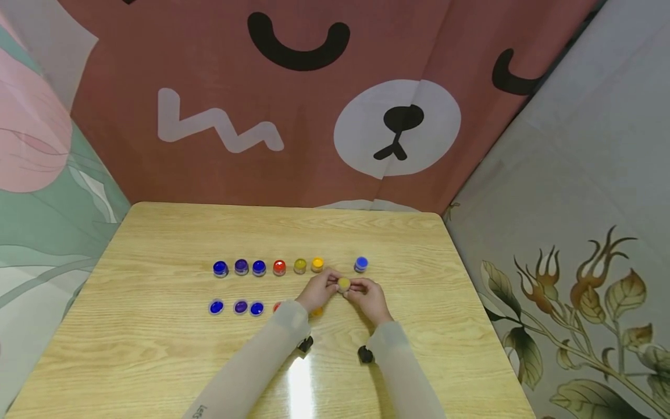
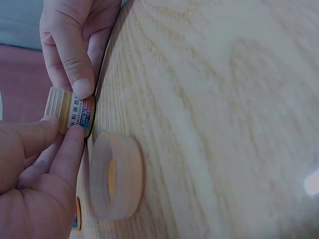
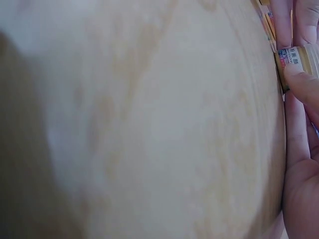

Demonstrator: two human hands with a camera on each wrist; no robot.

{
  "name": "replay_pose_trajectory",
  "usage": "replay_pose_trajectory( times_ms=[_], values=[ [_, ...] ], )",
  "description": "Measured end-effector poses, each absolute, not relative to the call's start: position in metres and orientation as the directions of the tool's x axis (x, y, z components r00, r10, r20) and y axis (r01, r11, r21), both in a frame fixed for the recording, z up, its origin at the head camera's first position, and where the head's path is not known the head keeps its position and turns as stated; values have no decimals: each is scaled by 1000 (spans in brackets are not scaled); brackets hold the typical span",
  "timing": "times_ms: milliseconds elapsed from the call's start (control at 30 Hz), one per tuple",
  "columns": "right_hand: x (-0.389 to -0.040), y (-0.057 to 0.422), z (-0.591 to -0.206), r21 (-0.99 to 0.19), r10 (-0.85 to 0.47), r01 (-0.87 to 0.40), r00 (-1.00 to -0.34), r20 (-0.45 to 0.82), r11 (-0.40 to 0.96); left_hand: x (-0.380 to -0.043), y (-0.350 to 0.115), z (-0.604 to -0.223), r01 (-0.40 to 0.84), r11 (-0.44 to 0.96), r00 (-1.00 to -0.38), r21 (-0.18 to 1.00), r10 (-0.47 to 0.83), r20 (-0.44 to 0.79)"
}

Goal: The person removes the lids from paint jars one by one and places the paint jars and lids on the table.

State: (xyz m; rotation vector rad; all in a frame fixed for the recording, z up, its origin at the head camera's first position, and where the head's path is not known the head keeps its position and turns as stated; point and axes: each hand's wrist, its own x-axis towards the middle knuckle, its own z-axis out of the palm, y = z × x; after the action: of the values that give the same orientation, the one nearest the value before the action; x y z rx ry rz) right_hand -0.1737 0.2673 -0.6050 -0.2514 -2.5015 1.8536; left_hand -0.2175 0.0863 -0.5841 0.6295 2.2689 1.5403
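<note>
A small paint jar [image 1: 343, 284] with yellowish paint and a printed label stands on the table between both hands. My left hand [image 1: 318, 291] grips it with thumb and fingers, near the ridged translucent lid [image 2: 55, 103] that sits on the jar. From the other side, my right hand [image 1: 370, 298] pinches the jar's labelled body, its thumb [image 2: 82, 87] on the label. Close to the left hand lies a loose translucent lid [image 2: 119, 177] with orange inside. In the right wrist view only part of the jar [image 3: 294, 62] shows, at the right edge.
Open jars stand in a row behind, among them a red jar [image 1: 280, 267] and an orange jar [image 1: 317, 265]. A blue jar [image 1: 361, 264] stands apart at the right. Loose lids, such as a blue lid [image 1: 216, 306], line the front, some hidden by the left arm.
</note>
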Motion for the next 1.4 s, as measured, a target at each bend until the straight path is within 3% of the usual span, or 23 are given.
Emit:
replay_pose_trajectory(
  times_ms=[267, 667, 967, 1400],
  values=[
    [-174, 266, -605, -958, 141, 120, -986, -85, 262, -219, 86, -581, 270, 341, -820, 900, 572, 29],
    [-174, 266, -604, -958, 140, 121, -986, -87, 260, -216, 90, -580, 175, 308, -846, 935, 532, -17],
    [-173, 266, -602, -952, 144, 125, -986, -87, 279, -218, 89, -581, 292, 371, -822, 882, 568, 33],
    [-173, 266, -602, -952, 148, 139, -984, -101, 273, -216, 90, -583, 182, 328, -849, 927, 528, -21]
  ],
)
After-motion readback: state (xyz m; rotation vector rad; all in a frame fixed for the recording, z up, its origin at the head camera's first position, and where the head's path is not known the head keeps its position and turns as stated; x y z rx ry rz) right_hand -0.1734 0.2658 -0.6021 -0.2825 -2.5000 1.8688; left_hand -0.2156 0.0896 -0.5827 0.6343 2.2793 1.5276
